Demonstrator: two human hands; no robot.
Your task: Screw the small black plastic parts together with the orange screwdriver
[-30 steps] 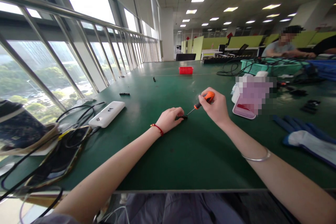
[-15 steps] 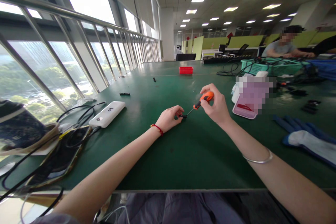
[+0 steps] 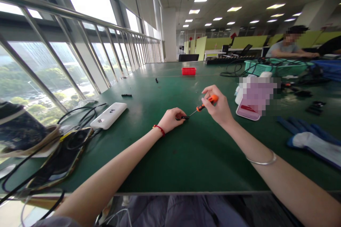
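Note:
Near the middle of the green table (image 3: 170, 163), my left hand (image 3: 172, 120) pinches a small black part (image 3: 184, 117) against the tabletop. Its exact kind is too small to make out. My right hand (image 3: 217, 105) is closed around the orange and black handle of a screwdriver (image 3: 200, 107), with some fingers lifted off the grip. The screwdriver slants down to the left, and its metal tip meets the black part beside my left fingertips.
A white power bank (image 3: 109, 115) and a phone (image 3: 62, 156) with cables lie left. Farther off are small black pieces (image 3: 126, 95) and a red bin (image 3: 188, 71). Right are a pink phone (image 3: 249, 110), blue-white gloves (image 3: 314, 140) and a green basket (image 3: 277, 68); a person (image 3: 290, 44) sits behind.
My right fingers have loosened and shifted on the screwdriver handle, which has turned slightly. My left fingers have moved a little, showing more of the black part. The tip stays at the part.

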